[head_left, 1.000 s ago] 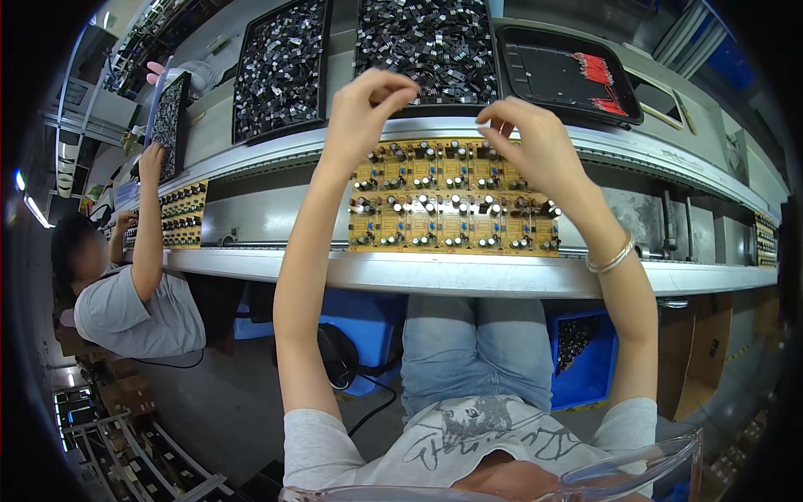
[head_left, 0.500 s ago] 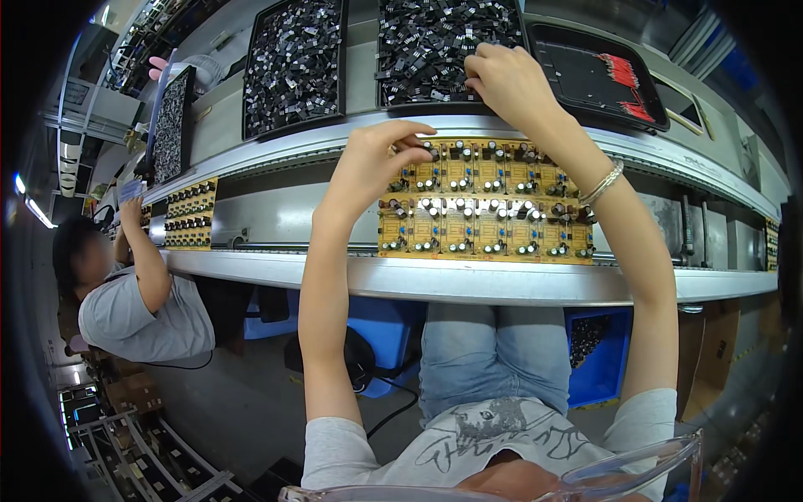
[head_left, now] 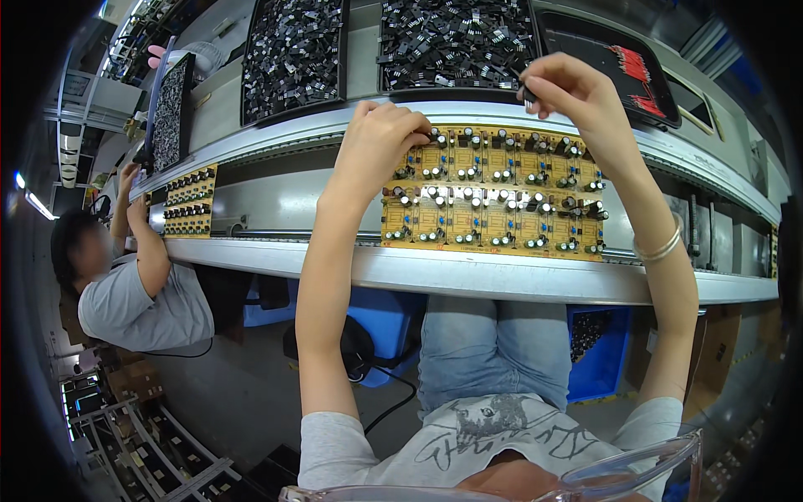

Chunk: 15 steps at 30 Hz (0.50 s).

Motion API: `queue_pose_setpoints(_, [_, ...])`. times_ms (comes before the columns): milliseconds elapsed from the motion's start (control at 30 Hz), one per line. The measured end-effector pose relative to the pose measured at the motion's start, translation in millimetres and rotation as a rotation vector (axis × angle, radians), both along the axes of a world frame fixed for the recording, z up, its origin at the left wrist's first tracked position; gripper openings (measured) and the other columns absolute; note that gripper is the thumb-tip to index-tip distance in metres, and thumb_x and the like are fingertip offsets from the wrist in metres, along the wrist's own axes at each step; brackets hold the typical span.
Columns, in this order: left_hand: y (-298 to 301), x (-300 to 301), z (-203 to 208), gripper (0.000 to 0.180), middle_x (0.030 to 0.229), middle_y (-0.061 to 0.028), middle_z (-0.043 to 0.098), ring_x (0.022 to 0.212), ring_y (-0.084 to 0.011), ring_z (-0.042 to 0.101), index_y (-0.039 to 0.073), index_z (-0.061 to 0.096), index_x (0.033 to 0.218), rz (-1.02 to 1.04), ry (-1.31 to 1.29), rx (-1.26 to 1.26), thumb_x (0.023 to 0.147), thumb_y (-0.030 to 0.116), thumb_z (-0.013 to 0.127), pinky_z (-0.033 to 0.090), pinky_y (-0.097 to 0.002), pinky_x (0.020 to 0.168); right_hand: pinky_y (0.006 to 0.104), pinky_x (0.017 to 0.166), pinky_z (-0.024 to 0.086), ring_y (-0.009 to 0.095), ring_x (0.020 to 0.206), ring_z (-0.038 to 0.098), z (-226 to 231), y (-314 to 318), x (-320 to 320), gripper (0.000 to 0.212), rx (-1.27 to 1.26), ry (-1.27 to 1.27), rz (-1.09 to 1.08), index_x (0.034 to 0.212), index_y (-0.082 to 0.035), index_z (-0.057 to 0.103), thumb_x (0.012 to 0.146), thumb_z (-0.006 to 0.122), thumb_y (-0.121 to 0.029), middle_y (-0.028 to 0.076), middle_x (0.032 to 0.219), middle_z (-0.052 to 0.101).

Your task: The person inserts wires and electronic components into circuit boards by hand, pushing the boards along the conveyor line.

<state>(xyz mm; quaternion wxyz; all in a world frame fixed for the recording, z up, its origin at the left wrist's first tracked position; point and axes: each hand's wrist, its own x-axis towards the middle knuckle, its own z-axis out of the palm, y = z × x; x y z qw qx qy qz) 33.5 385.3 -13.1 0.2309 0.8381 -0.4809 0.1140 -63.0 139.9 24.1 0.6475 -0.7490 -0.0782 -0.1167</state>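
Observation:
A yellow circuit board panel (head_left: 493, 188) lies in front of me across the rails, set with rows of small capacitors and other parts. My left hand (head_left: 381, 142) is at its far left corner, thumb and fingers closed together by the parts there; whatever they pinch is hidden. Over the far right part of the board, my right hand (head_left: 577, 92) is raised and pinches a small black transistor (head_left: 529, 96) with its metal legs pointing down. Just beyond that hand stands a black tray of loose transistors (head_left: 452, 46).
Another tray of black parts (head_left: 293, 58) stands left of it, and a black tray with red pieces (head_left: 631, 63) right. A metal rail (head_left: 502, 272) runs along the near side. At the left, a co-worker (head_left: 142, 293) works beside another board panel (head_left: 189, 201).
My right hand has come out of the transistor tray, toward me and to the right, with a transistor in its fingers. My left fingers have closed at the board's far left corner.

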Motion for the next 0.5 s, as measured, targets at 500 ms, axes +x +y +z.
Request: queue_pose_setpoints(500, [-13, -8, -2, 0.031, 0.073, 0.0042, 0.066, 0.070, -0.0138, 0.059, 0.012, 0.056, 0.103, 0.001, -0.120, 0.032, 0.075, 0.012, 0.069, 0.037, -0.0346, 0.088, 0.0233, 0.075, 0.049, 0.009, 0.076, 0.061, -6, -15, -33, 0.020, 0.037, 0.117, -0.040, 0.102, -0.003, 0.064, 0.086, 0.062, -0.014, 0.004, 0.082, 0.064])
